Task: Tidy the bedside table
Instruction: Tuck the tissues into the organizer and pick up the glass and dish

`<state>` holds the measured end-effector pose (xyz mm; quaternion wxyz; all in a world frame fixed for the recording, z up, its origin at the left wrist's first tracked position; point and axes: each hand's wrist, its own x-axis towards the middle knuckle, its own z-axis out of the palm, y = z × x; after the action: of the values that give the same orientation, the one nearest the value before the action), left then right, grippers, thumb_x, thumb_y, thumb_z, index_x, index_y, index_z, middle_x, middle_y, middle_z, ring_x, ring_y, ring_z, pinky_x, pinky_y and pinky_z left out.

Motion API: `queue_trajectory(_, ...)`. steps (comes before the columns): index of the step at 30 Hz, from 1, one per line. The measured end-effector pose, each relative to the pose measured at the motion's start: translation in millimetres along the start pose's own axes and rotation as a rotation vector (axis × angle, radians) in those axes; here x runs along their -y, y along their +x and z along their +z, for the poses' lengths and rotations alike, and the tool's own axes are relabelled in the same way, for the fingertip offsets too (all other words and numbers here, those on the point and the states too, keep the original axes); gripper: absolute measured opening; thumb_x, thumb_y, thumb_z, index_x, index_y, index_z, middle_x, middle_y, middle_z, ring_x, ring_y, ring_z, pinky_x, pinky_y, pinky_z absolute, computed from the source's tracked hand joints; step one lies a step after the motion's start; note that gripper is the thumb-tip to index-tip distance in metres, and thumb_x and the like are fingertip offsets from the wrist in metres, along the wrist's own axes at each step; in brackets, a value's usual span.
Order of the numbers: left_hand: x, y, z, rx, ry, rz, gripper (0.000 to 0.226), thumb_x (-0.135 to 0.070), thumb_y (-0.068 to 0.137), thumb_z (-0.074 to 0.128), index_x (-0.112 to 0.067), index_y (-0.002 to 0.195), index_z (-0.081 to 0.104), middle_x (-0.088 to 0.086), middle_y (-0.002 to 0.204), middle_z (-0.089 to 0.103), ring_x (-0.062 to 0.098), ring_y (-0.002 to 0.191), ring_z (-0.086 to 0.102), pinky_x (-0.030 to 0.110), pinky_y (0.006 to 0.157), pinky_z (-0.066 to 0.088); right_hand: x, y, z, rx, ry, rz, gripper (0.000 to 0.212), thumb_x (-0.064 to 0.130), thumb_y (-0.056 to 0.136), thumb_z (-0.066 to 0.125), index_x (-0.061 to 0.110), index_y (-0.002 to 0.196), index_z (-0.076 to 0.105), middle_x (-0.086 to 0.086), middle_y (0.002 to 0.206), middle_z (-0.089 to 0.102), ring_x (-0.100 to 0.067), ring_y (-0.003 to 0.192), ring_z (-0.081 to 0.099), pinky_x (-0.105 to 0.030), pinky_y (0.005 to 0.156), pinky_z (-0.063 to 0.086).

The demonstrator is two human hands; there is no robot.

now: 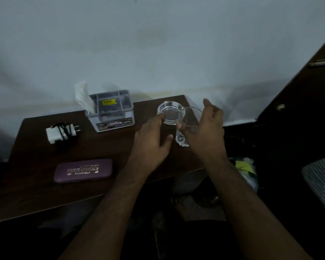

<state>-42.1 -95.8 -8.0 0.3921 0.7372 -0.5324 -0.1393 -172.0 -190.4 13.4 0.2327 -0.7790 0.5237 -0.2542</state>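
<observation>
Charger [62, 133] left of organiser [111, 111], case [83, 170] in front.

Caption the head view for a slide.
Right hand holds a clear glass beside a glass ashtray on the bedside table.

One glass ashtray [169, 113], one drinking glass [188, 126], one charger [61, 133], one spectacle case [83, 170], one organiser box [110, 109]

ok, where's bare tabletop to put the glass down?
Bare wood lies between the purple spectacle case and grey organiser box, and along the near edge. Crowded at the far right: clear glass ashtray, clear drinking glass, both hands.
</observation>
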Motion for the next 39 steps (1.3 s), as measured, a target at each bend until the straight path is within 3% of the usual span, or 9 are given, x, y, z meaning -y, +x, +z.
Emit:
queue_trajectory(3, -6.1, 6.2, 16.5, 0.056, -0.077, -0.017, 0.068, -0.010, 0.090, 0.070, -0.022, 0.151, 0.042, 0.000, 0.143, 0.062, 0.021, 0.133, 0.057, 0.039, 0.110, 0.046, -9.2, 7.5, 2.3, 0.059, 0.096, 0.023, 0.111, 0.041, 0.080, 0.083, 0.016, 0.160, 0.011, -0.015, 0.157, 0.024, -0.034, 0.143, 0.038, -0.046, 0.110, 0.044)
queue_trajectory(7, -12.4, 11.0, 33.0, 0.119, -0.284, -0.106, 0.072, 0.001, 0.083, 0.065, -0.034, 0.143, 0.044, -0.022, 0.125, 0.063, -0.005, 0.117, 0.061, 0.011, 0.096, 0.049, -16.4, 12.6, 5.3, 0.137, 0.142, 0.040, 0.111, 0.040, 0.080, 0.084, 0.016, 0.161, 0.011, -0.013, 0.154, 0.041, -0.030, 0.139, 0.046, -0.042, 0.109, 0.045)
queue_trajectory(10, -11.7, 14.4, 42.0, 0.098, -0.386, -0.154, 0.067, 0.001, 0.079, 0.065, -0.029, 0.137, 0.052, -0.011, 0.127, 0.068, 0.004, 0.119, 0.065, 0.028, 0.102, 0.053, -19.4, 13.4, 7.8, 0.141, 0.138, 0.025, 0.091, 0.039, 0.080, 0.083, 0.011, 0.151, 0.032, -0.011, 0.139, 0.057, -0.029, 0.127, 0.057, -0.047, 0.103, 0.051)
queue_trajectory(13, -11.6, 16.4, 39.6, 0.097, -0.501, -0.191, 0.071, 0.017, 0.078, 0.063, -0.021, 0.137, 0.054, 0.000, 0.129, 0.070, 0.016, 0.121, 0.067, 0.047, 0.107, 0.053, -16.7, 14.0, 5.4, 0.077, 0.107, -0.015, 0.074, 0.038, 0.073, 0.083, 0.015, 0.135, 0.049, -0.005, 0.124, 0.064, -0.026, 0.112, 0.063, -0.045, 0.092, 0.055)
queue_trajectory(19, -9.8, 16.2, 19.9, 0.067, -0.561, -0.143, 0.082, 0.029, 0.078, 0.052, -0.015, 0.148, 0.047, -0.004, 0.132, 0.066, -0.004, 0.116, 0.065, 0.016, 0.089, 0.051, -8.3, 15.7, 9.3, -0.018, 0.291, -0.095, 0.082, 0.032, 0.069, 0.085, 0.022, 0.141, 0.047, 0.004, 0.128, 0.063, -0.021, 0.116, 0.061, -0.043, 0.093, 0.056)
queue_trajectory(22, -7.7, 20.6, 13.3, 0.040, -0.613, -0.104, 0.091, 0.029, 0.080, 0.052, -0.013, 0.158, 0.035, 0.006, 0.152, 0.054, 0.004, 0.132, 0.057, 0.021, 0.094, 0.051, 1.6, 24.0, 20.3, -0.092, 0.391, -0.105, 0.083, 0.029, 0.069, 0.087, 0.025, 0.141, 0.045, 0.007, 0.127, 0.062, -0.016, 0.116, 0.061, -0.039, 0.092, 0.057)
queue_trajectory(25, -6.0, 30.2, 9.4, 0.023, -0.644, -0.097, 0.097, 0.032, 0.082, 0.051, -0.016, 0.163, 0.024, -0.002, 0.157, 0.048, 0.005, 0.143, 0.048, 0.020, 0.095, 0.051, 16.0, 34.9, 29.2, -0.186, 0.406, -0.130, 0.082, 0.028, 0.070, 0.085, 0.027, 0.141, 0.045, 0.009, 0.129, 0.060, -0.013, 0.119, 0.057, -0.033, 0.093, 0.055)
queue_trajectory(36, 15.4, 63.1, 15.0, 0.065, -0.701, -0.198, 0.098, 0.035, 0.081, 0.047, -0.009, 0.164, 0.017, -0.029, 0.129, 0.055, -0.021, 0.112, 0.060, 0.009, 0.087, 0.050, 17.4, 74.9, 63.2, -0.107, 0.458, -0.061, 0.077, 0.029, 0.072, 0.085, 0.026, 0.139, 0.047, 0.006, 0.131, 0.062, -0.018, 0.120, 0.061, -0.042, 0.096, 0.055)
queue_trajectory(39, 18.7, 67.3, 14.7, 0.080, -0.711, -0.241, 0.099, 0.034, 0.082, 0.049, -0.013, 0.164, 0.020, -0.031, 0.129, 0.055, -0.018, 0.113, 0.061, 0.012, 0.090, 0.051, 16.7, 82.8, 68.6, -0.093, 0.444, -0.031, 0.080, 0.030, 0.071, 0.086, 0.024, 0.139, 0.046, 0.006, 0.132, 0.063, -0.017, 0.120, 0.062, -0.043, 0.099, 0.055)
